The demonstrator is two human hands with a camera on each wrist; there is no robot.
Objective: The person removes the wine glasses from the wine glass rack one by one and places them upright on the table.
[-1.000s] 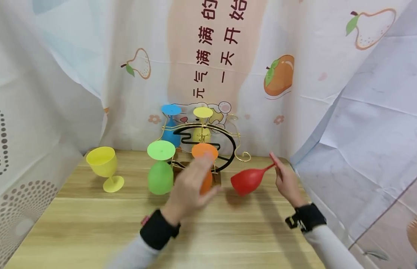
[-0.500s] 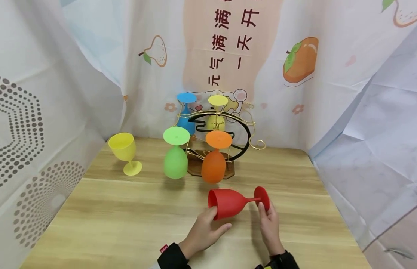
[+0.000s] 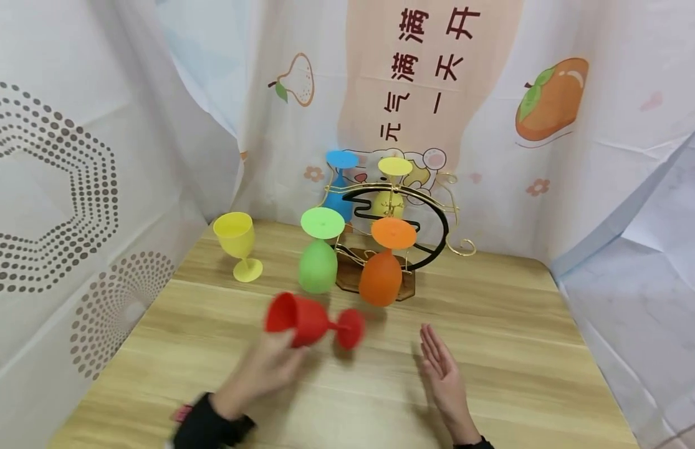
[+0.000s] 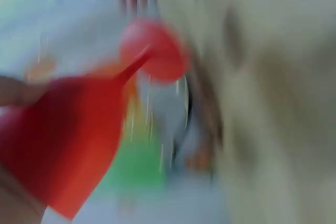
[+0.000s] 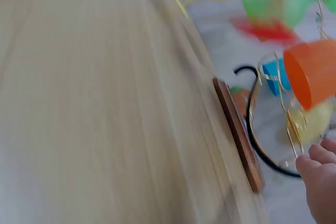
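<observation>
A red plastic goblet (image 3: 310,321) is tipped on its side above the table, its mouth to the left and its foot to the right. My left hand (image 3: 268,368) grips it by the bowl near the rim; in the left wrist view the blurred bowl (image 4: 68,135) lies between thumb and fingers. My right hand (image 3: 445,380) is held over the table to the right, fingers straight, holding nothing. Nearest ahead of the hands, an orange goblet (image 3: 382,277) and a green goblet (image 3: 318,268) hang upside down from a rack (image 3: 445,218).
The gold and black wire rack has a brown wooden base (image 3: 349,280). On its far side hang a blue goblet (image 3: 338,202) and a yellow one (image 3: 388,202). Another yellow goblet (image 3: 235,236) stands upright at the table's left. Printed curtains (image 3: 482,125) close off the back.
The right hand let go of the red goblet's foot and straightened its fingers. The left hand took the goblet by its bowl and carried it left.
</observation>
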